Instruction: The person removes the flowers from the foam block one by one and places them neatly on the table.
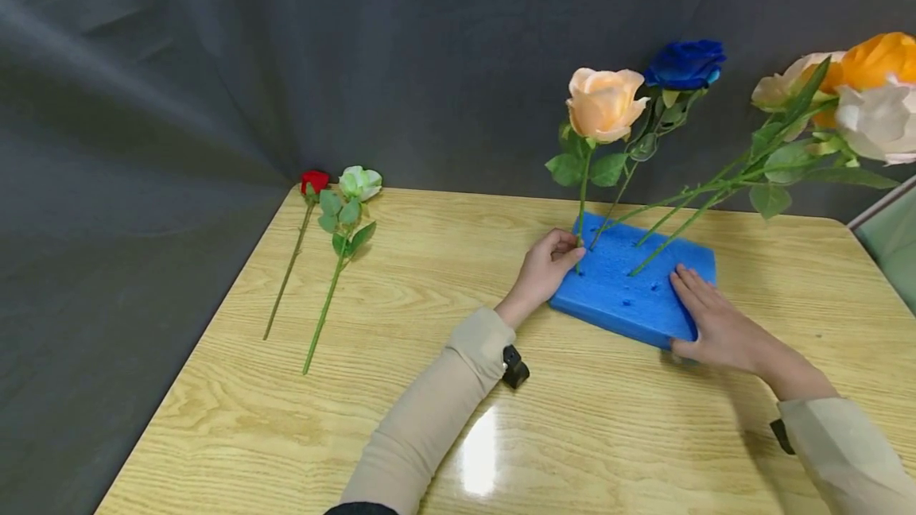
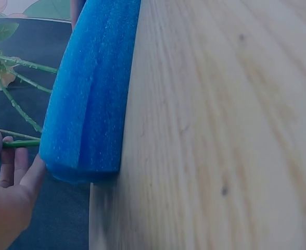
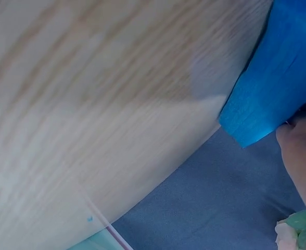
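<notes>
Ideally, the left hand (image 1: pixel 545 267), pinching the peach rose (image 1: pixel 606 106) low, near the left edge of the blue foam block (image 1: pixel 601 292), should press straight down while the right hand (image 1: pixel 726 330), fingers outstretched, braces the block

my feed has the left hand (image 1: pixel 545 270) pinching a peach rose (image 1: pixel 606 106) by its stem (image 1: pixel 584 193), the lower end at the blue foam block (image 1: pixel 599 297). the right hand (image 1: pixel 723 331) rests on the block's right side, fingers outstretched. a blue rose (image 1: pixel 685 64) rises from the block; an orange flower (image 1: pixel 882 60) and a white flower (image 1: pixel 876 121) lean past its right. well left of the block, i spot a red rose (image 1: pixel 314 180) and a pale green rose (image 1: pixel 359 183).
</notes>
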A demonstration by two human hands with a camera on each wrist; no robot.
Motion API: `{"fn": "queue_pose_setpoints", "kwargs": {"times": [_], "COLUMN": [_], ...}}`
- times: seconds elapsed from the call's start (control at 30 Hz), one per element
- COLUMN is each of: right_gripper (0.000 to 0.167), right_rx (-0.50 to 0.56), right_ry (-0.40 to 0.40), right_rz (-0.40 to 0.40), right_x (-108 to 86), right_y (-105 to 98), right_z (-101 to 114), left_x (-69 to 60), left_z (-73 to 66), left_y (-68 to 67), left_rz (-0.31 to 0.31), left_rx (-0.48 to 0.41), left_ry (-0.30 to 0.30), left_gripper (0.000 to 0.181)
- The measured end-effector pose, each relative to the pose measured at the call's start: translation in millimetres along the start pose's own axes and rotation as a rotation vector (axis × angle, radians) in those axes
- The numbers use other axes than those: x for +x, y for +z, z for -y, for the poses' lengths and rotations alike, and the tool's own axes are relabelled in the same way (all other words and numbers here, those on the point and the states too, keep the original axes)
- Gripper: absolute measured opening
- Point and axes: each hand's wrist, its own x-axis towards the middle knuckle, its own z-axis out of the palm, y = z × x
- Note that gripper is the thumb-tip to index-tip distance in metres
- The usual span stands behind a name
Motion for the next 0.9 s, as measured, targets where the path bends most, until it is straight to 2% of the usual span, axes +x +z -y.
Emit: {"fn": "queue_pose_setpoints", "kwargs": {"times": [0.23, 0.47, 0.67, 0.9], "right_gripper": [0.093, 0.101, 0.093, 0.092], "right_rx": [0.000, -0.013, -0.017, -0.026], "right_ry": [-0.021, 0.018, 0.022, 0.012], "right_rz": [-0.025, -0.019, -0.039, -0.071], "right_x": [-2.0, -1.9, -3.0, -2.8], "right_y": [6, 9, 9, 12], "right_z": [-1, 1, 4, 4], "left_x": [-0.2, -2.0, -3.1, -4.0], "left_z": [2.7, 3.6, 4.5, 4.8], "left_y": [5.2, 6.0, 5.6, 5.5], "left_rz": [0.016, 0.011, 0.012, 0.008], "left_rx": [-0.093, -0.094, -0.092, -0.086], "left_ry": [-0.020, -0.012, -0.002, 0.018], "left_gripper": [0.023, 0.021, 0.022, 0.020]}}
